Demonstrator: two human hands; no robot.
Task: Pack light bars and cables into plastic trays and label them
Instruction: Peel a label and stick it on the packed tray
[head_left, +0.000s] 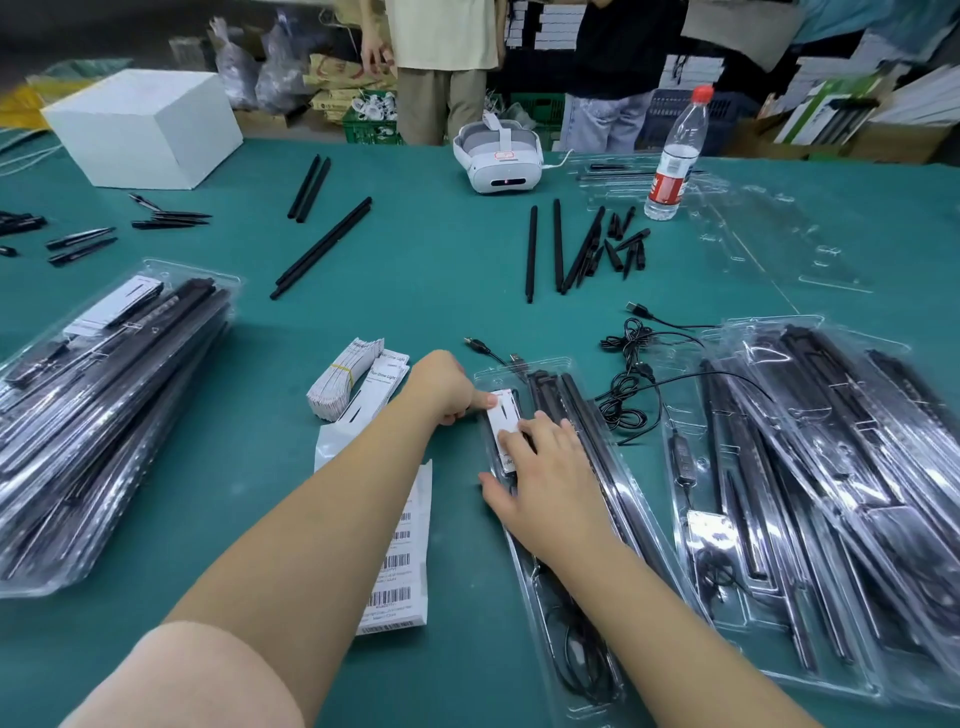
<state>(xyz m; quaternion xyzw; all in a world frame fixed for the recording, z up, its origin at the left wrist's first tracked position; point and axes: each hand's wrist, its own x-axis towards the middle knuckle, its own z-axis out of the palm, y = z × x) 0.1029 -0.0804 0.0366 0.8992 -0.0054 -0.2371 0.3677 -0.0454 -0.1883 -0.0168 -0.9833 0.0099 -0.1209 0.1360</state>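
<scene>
Seating a white printed paper card (503, 422) into the upper end of a clear moulded plastic tray (524, 519), which lies lengthwise on the green cloth-covered table (441, 270) directly before the worker, already holding long black light bars (582, 426) along its right side and a coiled black cable (576, 660) at its near end. The left hand (447, 389), fingers curled under and thumb extended, pins the card's far left edge; whether the hidden fingers grip anything cannot be told. The right hand (545, 467) lies flat with straight, spread fingers pressing the card's near half, thumb reaching to the tray's left rim. Both forearms run in from the lower left and lower right, the hands close together over the card but not touching. Good practice, judged from this layout: square the card with the recess before pressing, hold one end still while smoothing toward the other, and keep the light bars from lifting. Just left of the tray lie a banded bundle of white cards (343, 379) and a white sheet of barcode labels (397, 561); the barcode label probably follows once the card sits flat. Filled trays are stacked at far left (104, 415) and at right (831, 467)
</scene>
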